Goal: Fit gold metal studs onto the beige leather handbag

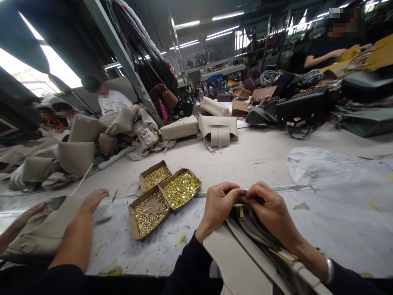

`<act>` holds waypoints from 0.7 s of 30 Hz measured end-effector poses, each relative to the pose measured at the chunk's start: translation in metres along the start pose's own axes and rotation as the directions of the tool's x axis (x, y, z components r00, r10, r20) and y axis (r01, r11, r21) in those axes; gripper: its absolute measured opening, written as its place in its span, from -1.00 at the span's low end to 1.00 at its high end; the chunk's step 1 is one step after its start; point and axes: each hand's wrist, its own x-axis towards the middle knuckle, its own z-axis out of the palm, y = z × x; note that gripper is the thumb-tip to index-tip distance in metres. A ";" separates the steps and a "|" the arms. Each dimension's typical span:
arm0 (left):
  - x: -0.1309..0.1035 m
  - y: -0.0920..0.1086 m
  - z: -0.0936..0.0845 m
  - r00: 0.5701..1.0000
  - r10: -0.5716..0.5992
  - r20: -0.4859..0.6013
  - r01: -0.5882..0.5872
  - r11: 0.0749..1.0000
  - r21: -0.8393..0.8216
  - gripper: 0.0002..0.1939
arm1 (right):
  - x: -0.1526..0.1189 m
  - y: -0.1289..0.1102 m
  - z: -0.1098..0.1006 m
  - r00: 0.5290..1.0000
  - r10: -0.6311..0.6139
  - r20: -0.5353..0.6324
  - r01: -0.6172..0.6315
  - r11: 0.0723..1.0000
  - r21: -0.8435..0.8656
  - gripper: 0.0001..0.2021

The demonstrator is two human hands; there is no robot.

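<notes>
A beige handbag lies tilted at the table's front edge, its top end pointing away from me. My left hand pinches the edge of the bag's opening from the left. Close beside it, my right hand grips the same edge, fingers closed. Just below the fingertips hangs a gold zipper pull. A gold buckle sits on the bag near my right wrist. Whether a small part is between my fingers is hidden.
Left of my hands stand cardboard trays of gold studs and gold rivets. A co-worker's hands hold another beige bag at far left. Beige bags and a black bag lie behind; plastic sheeting lies right.
</notes>
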 end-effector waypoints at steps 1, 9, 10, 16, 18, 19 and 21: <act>0.000 0.000 0.001 1.000 -0.006 -0.005 0.006 1.000 -0.005 -0.88 | 0.000 0.001 0.000 1.000 -0.004 -0.001 0.004 1.000 -0.005 -0.81; 0.001 -0.002 0.000 0.999 -0.035 -0.015 0.035 0.999 -0.024 -0.88 | -0.001 0.006 0.004 0.999 -0.042 0.004 0.042 0.998 -0.055 -0.77; 0.001 -0.002 0.000 0.999 -0.036 -0.014 0.036 0.999 -0.023 -0.87 | -0.001 0.006 0.004 0.999 -0.047 0.004 0.047 0.997 -0.064 -0.77; 0.000 0.000 -0.001 0.999 -0.027 -0.021 0.026 0.999 -0.022 -0.87 | 0.000 0.004 0.004 0.999 -0.030 -0.009 0.030 0.997 -0.078 -0.78; 0.000 -0.001 0.000 0.999 -0.029 -0.021 0.028 0.999 -0.027 -0.87 | 0.000 0.003 0.003 0.999 -0.040 0.001 0.040 0.995 -0.089 -0.78; 0.000 -0.002 0.000 0.999 -0.032 -0.022 0.031 0.999 -0.030 -0.87 | 0.000 0.002 0.002 0.999 -0.045 0.005 0.045 0.995 -0.090 -0.78; 0.000 -0.003 0.001 0.999 -0.038 -0.025 0.037 0.999 -0.036 -0.87 | 0.000 0.002 0.002 0.999 -0.052 0.006 0.052 0.995 -0.087 -0.77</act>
